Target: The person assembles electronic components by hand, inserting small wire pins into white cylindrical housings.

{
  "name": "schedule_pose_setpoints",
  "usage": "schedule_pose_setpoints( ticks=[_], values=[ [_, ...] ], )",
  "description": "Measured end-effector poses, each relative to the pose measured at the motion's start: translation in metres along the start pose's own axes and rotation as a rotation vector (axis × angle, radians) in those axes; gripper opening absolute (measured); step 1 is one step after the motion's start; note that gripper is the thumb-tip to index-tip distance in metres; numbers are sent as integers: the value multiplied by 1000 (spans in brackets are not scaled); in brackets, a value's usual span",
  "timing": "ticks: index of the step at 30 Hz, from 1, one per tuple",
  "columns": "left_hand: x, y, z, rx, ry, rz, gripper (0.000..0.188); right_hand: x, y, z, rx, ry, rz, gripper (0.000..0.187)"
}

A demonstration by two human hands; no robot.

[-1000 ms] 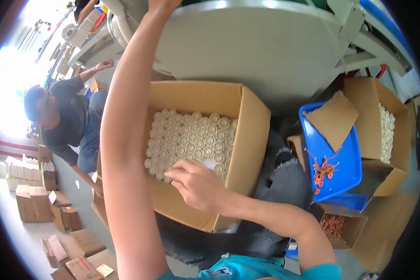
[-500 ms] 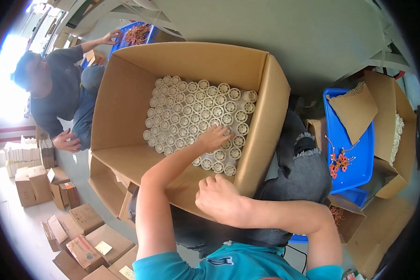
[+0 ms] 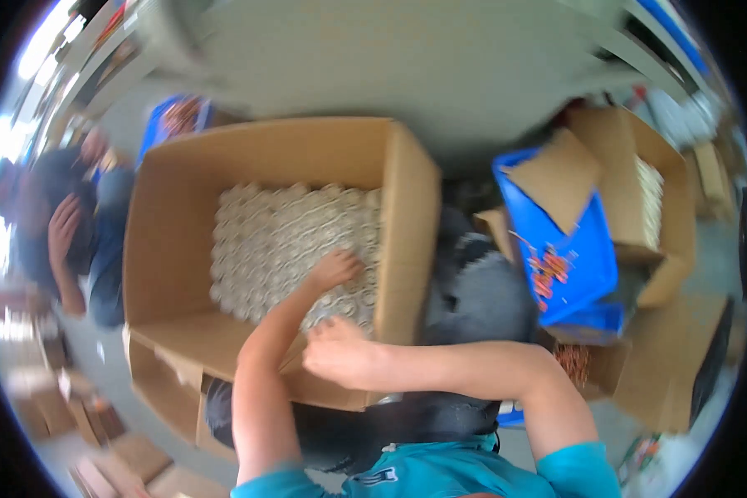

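A large open cardboard box point(image 3: 261, 137) stands before me, with rows of pale, round-ended cylindrical parts point(image 3: 274, 232) packed upright inside. My left hand point(image 3: 338, 268) reaches in over the right side of these parts, fingers bent down toward them; motion blur hides whether it grips one. Just above the near wall of the box, my right hand point(image 3: 336, 350) is closed with its fingers curled in. Whatever it may hold is hidden.
At the right, a blue tray point(image 3: 581, 290) carries copper-coloured wired pieces point(image 3: 549, 272) and a cardboard flap point(image 3: 556, 178). Beside it stands another cardboard box point(image 3: 676, 207) with white contents. A seated person point(image 3: 58, 216) is at the left, near cardboard boxes point(image 3: 133, 465).
The whole view has shifted and blurred, so the box appears farther left and lower. My left hand's fingers, spread over the parts before, now look more bent. The right hand stays closed.
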State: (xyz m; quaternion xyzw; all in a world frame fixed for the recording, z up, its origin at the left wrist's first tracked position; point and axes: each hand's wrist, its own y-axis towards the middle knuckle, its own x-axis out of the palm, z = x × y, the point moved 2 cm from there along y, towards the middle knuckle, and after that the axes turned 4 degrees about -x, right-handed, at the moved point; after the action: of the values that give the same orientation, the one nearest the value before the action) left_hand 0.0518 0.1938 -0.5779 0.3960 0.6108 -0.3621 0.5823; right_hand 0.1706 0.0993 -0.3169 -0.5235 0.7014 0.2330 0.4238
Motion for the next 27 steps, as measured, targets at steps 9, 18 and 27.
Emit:
schedule_pose_setpoints(
  ticks=[9, 18, 27],
  values=[
    [-195, -7, 1, -1159, -579, -37, 40, -89, -47, 7, -184, -5, 562, 16],
    [-337, -27, 79, -749, -2263, 947, 65, 11, -350, 126, 1327, 70, 1148, 25],
    [-303, -28, 102, -829, -2152, 950, 63, 44, -345, 152, 1459, 24, 986, 24]
  ],
)
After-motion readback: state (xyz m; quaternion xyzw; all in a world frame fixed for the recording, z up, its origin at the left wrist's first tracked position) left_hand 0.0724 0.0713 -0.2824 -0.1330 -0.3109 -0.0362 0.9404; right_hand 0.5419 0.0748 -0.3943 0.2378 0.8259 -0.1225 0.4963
